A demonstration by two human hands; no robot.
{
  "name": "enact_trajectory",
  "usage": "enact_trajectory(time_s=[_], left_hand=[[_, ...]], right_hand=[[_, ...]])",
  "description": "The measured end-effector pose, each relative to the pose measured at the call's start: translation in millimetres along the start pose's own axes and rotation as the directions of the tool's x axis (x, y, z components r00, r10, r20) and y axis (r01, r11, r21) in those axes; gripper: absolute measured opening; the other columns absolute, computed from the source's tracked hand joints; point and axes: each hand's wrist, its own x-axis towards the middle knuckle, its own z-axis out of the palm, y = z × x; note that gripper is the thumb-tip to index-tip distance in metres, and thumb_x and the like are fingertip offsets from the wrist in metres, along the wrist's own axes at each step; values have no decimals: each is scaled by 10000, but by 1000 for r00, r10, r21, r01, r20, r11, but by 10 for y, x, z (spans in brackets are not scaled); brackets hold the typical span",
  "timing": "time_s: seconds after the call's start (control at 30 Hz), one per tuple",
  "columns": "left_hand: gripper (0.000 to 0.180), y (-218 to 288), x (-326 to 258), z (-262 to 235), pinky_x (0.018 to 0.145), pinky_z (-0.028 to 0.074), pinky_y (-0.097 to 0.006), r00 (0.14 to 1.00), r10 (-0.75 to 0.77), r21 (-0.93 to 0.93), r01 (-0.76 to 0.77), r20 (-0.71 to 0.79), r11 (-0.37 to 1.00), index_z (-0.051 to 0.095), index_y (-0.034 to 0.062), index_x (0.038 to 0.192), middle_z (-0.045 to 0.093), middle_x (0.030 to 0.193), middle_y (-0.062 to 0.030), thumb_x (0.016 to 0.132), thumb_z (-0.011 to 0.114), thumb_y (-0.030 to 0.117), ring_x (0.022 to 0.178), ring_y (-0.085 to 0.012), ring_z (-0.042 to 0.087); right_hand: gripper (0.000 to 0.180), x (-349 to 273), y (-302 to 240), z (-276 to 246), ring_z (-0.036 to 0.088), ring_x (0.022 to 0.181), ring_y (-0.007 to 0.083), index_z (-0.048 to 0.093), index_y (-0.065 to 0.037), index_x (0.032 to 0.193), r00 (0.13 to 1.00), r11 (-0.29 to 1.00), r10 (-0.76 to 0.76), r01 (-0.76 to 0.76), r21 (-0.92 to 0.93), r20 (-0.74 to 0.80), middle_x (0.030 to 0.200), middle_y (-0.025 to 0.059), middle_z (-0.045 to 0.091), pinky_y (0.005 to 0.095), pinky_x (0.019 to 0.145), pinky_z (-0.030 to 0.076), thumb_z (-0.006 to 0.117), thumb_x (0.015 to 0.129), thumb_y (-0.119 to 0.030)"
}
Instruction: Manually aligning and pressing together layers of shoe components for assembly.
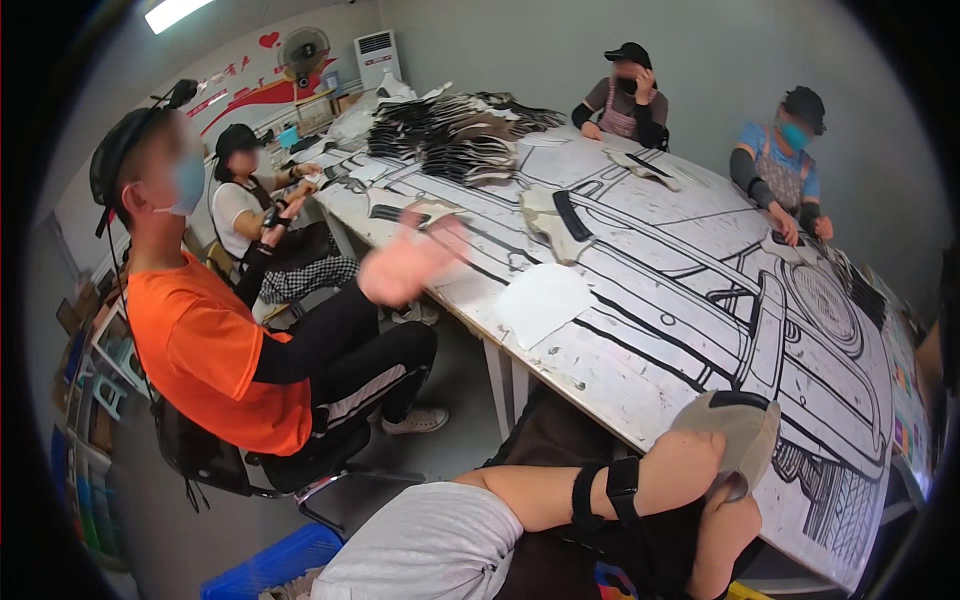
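My left hand, with a black strap around its wrist, reaches across my lap and grips a beige fabric piece with a black band at the near edge of the table. My right hand sits just below it, and one finger presses the lower edge of the same piece. The piece is held upright over the table's edge. Most of my right hand's fingers are hidden.
The long white table bears a black line drawing, a white cut piece, loose beige pieces and a big stack of dark pieces. A seated person in an orange shirt raises a blurred hand. Three other people sit around the table. A blue crate stands on the floor.
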Motion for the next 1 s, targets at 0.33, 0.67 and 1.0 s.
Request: enact_trajectory(time_s=[0.33, 0.67, 1.0], left_hand=[[192, -150, -78, 389, 503, 466, -406, 996, -27, -182, 43, 90, 982, 528, 0, 815, 576, 589, -150, 791, 564, 188, 544, -330, 591], [256, -178, -166, 738, 494, 459, -435, 991, 73, -218, -48, 112, 975, 601, 24, 724, 585, 595, -170, 856, 483, 209, 538, -343, 587], [346, -103, -194, 552, 475, 462, -449, 994, -100, -145, 106, 52, 984, 597, 10, 618, 558, 553, -189, 837, 535, 270, 508, -368, 572]], right_hand=[[288, 45, 65, 171, 576, 550, 392, 596, 33, 659, 999, 1000, 13, -13, -1, 40, 602, 218, 577, 445, 518, 466, 560, 815, -207], [304, 126, 64, 110, 599, 575, 329, 574, -12, 680, 983, 957, -136, 162, -240, 122, 628, 150, 592, 409, 545, 476, 607, 795, -291], [417, -52, 98, 355, 624, 509, 297, 686, -34, 762, 985, 982, -154, 161, -99, 75, 586, 155, 619, 419, 478, 489, 530, 826, -415]])
